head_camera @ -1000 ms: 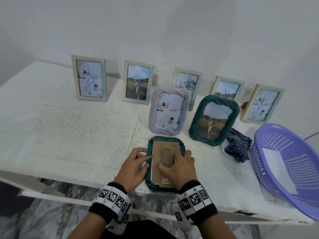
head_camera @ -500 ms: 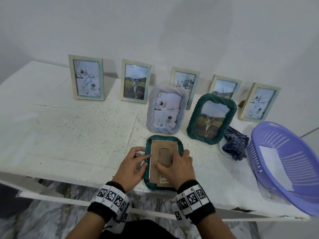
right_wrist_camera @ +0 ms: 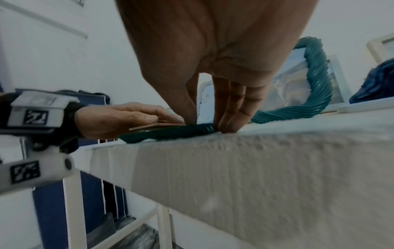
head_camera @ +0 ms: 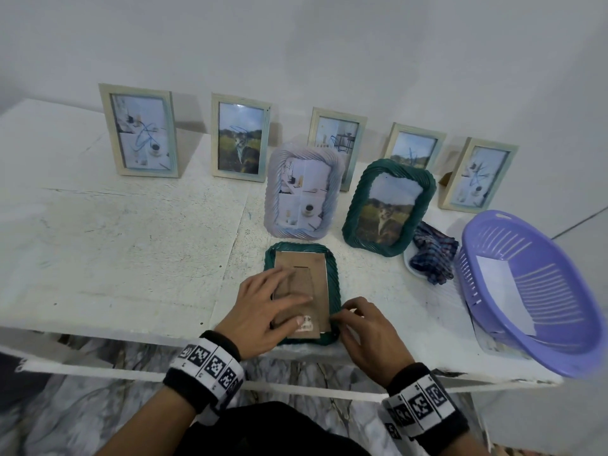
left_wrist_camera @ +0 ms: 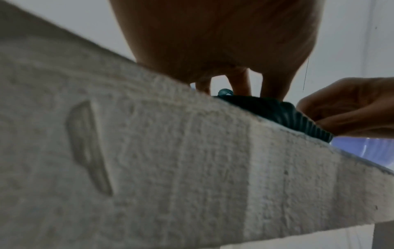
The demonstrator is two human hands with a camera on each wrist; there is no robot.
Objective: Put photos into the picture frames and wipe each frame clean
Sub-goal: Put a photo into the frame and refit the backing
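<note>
A dark green rope-edged frame (head_camera: 334, 278) lies face down at the table's front edge, its brown cardboard backing (head_camera: 317, 291) facing up. My left hand (head_camera: 273, 301) lies flat on the backing with fingers spread and straight. My right hand (head_camera: 352, 314) is at the frame's near right corner, its curled fingers and thumb pinching the green rim. In the right wrist view the right fingertips (right_wrist_camera: 226, 119) straddle the rim of the frame (right_wrist_camera: 170, 133), and my left hand (right_wrist_camera: 127, 116) presses on the board. In the left wrist view the frame (left_wrist_camera: 277, 109) sits under my left fingers (left_wrist_camera: 239, 82).
Behind stand a lilac frame (head_camera: 302, 192) and a green frame (head_camera: 388, 209) with photos, and several pale frames (head_camera: 141, 130) along the wall. A checked cloth (head_camera: 434, 255) and a purple basket (head_camera: 539, 291) holding paper sit to the right. The table's front edge (head_camera: 131, 330) is close.
My left hand has moved from the frame's left edge onto the backing. My right hand has left the backing and gone to the near right corner of the rim.
</note>
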